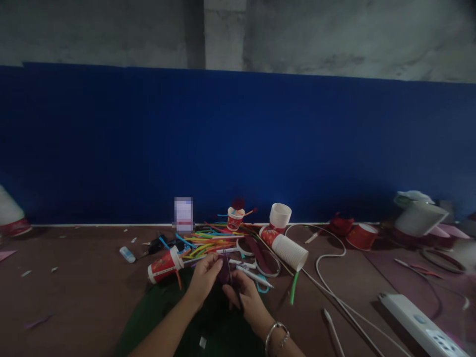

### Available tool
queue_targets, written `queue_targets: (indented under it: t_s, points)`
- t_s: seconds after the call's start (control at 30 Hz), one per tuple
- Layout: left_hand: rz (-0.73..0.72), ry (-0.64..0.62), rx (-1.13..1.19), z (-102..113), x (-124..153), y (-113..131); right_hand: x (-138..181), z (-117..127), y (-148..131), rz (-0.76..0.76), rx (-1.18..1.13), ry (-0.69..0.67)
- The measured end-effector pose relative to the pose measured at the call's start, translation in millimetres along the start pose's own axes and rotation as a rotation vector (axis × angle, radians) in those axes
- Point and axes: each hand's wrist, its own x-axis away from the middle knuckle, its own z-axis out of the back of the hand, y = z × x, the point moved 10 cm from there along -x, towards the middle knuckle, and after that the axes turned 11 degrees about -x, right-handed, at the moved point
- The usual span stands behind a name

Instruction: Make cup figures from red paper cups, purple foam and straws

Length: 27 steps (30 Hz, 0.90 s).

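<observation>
My left hand [204, 278] pinches a small dark purple piece [223, 275], perhaps paper or felt. In my right hand [248, 298] is a pair of dark scissors [226, 259]. Their blades point up and away from me, right against the purple piece. Whether the blades are parted is too dim to tell. Both hands are close together above a dark green sheet [145, 317]. Just beyond them lies a pile of coloured pipe cleaners [211, 243]. A white pen [256, 276] rests to the right of the pile, near light blue scissor handles [263, 285].
A red paper cup [163, 266] lies on its side at left, near an eraser [127, 255]. Behind the pile stands a decorated cup [235, 219]. Stacked paper cups [292, 252] lie to the right. White cable [330, 292] and a power strip [418, 320] occupy the right side.
</observation>
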Motion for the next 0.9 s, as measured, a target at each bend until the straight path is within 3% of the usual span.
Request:
queue_targets:
  t_s: [0.33,0.63,0.9]
  points:
    - [-0.032,-0.028,-0.031,1.3,-1.4,3.7,0.9,-0.1,-2.1,-0.029,0.015,0.015]
    - [-0.099,-0.133,-0.139,2.9,-5.3,16.1,1.3,-1.0,2.9,-0.058,0.051,-0.013]
    - [-0.128,-0.102,-0.232,1.8,-5.1,15.7,1.2,0.0,4.3,-0.050,0.033,-0.014]
